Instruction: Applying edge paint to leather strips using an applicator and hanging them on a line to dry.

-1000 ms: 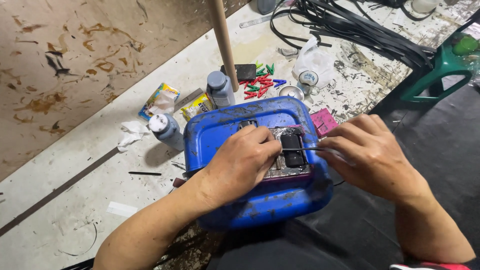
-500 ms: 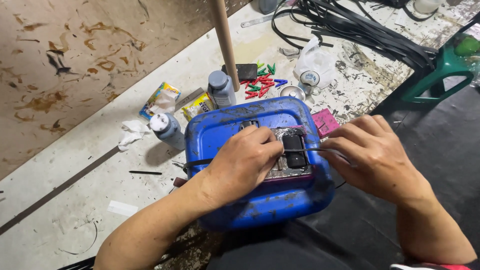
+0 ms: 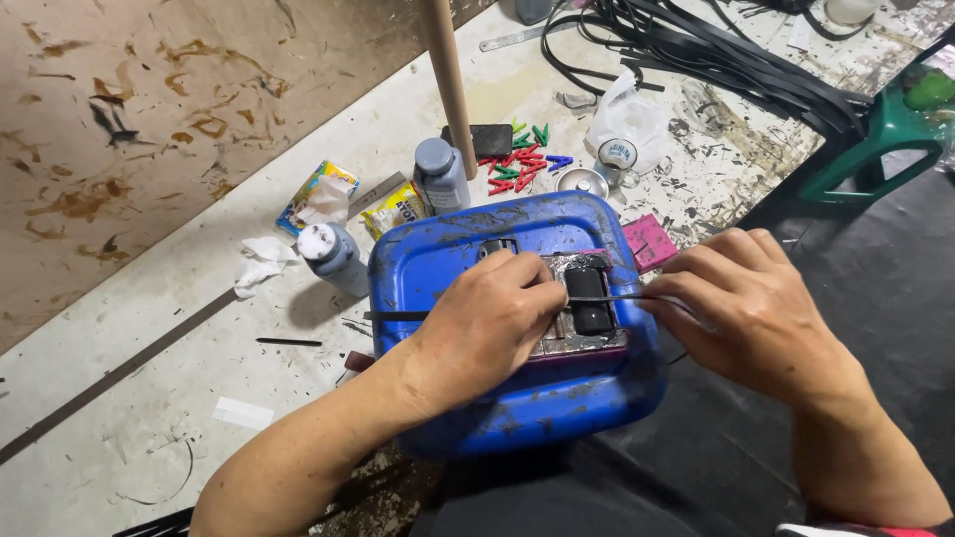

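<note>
Moved: barely anything, both hands parked mid-frame like before
Blue container [image 3: 517,398]: centre frame, small black part [image 3: 589,300] on top
Left hand [image 3: 492,323]: curled, pinning thin black strip [image 3: 607,297]
Right hand [image 3: 751,313]: pinching strip's other end, pulled taut
Risk: probably strip slipping or snapping if overpulled

Scuffed blue plastic container [image 3: 517,398], thin black strip [image 3: 607,297], red and green pegs [image 3: 517,169], pink block [image 3: 650,242].
</note>
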